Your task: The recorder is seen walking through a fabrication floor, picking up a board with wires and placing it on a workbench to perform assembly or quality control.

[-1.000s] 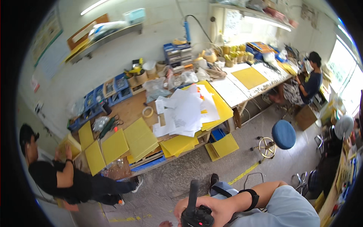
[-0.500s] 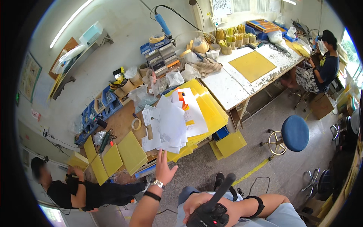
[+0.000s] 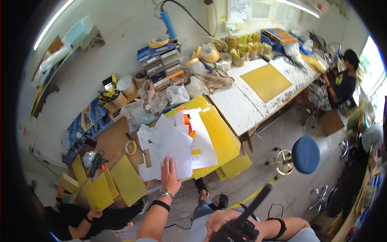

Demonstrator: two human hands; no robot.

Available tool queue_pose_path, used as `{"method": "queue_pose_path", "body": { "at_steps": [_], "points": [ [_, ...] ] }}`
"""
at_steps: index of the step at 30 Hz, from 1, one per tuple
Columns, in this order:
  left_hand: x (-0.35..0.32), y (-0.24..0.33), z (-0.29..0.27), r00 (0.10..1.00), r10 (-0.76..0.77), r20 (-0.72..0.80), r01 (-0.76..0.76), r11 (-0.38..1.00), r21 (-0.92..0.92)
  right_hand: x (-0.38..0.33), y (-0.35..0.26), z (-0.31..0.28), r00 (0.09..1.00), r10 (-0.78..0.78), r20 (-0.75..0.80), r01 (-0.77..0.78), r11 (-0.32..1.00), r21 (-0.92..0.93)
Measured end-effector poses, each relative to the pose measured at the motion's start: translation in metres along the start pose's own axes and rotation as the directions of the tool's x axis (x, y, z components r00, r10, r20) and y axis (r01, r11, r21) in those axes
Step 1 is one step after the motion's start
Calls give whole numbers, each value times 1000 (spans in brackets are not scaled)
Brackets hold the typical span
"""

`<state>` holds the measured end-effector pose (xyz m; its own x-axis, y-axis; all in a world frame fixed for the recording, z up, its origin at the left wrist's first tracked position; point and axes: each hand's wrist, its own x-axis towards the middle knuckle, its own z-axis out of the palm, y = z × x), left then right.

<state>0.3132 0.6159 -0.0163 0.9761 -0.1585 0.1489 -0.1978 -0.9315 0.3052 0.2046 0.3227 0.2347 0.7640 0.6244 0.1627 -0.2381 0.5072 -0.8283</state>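
My left hand (image 3: 171, 177), with a metal watch (image 3: 165, 193) at the wrist, lies with its fingers stretched out on the lower edge of a loose pile of white papers (image 3: 174, 141). Beneath and beside the papers is a stack of yellow sheets (image 3: 219, 139). An orange object (image 3: 188, 123) pokes out among the papers. Close to my body, my right hand (image 3: 219, 221) is closed around a black walkie-talkie (image 3: 237, 230). The antenna points up and to the right, and a small red light shows on the device.
At lower left a co-worker's hand (image 3: 94, 213) grips a yellow panel (image 3: 100, 192). A tape roll (image 3: 130, 147) and blue parts bins (image 3: 96, 111) are on the bench. To the right stand a blue stool (image 3: 306, 154) and a white table (image 3: 238, 101); another person (image 3: 342, 86) sits beyond.
My left hand has moved forward from the bench edge onto the papers. The co-worker's hand has come to a yellow panel and tilted it. My view has shifted; the right hand still holds the walkie-talkie.
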Motion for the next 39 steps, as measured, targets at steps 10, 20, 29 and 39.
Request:
{"method": "queue_pose_path", "body": {
  "at_steps": [10,20,29,39],
  "points": [
    [15,-69,-30,992,112,-50,-113,994,-7,63,18,-20,991,88,98,-99,989,110],
    [23,-92,-32,938,-346,-32,304,861,-408,64,44,-23,993,120,2,-101,825,556],
    [62,42,-48,976,218,3,-199,896,-398,61,47,-27,999,27,-24,-9,837,548],
    [131,85,16,987,-52,-152,38,995,-96,41,22,-21,996,93,-12,-92,991,100]
  ]
}}
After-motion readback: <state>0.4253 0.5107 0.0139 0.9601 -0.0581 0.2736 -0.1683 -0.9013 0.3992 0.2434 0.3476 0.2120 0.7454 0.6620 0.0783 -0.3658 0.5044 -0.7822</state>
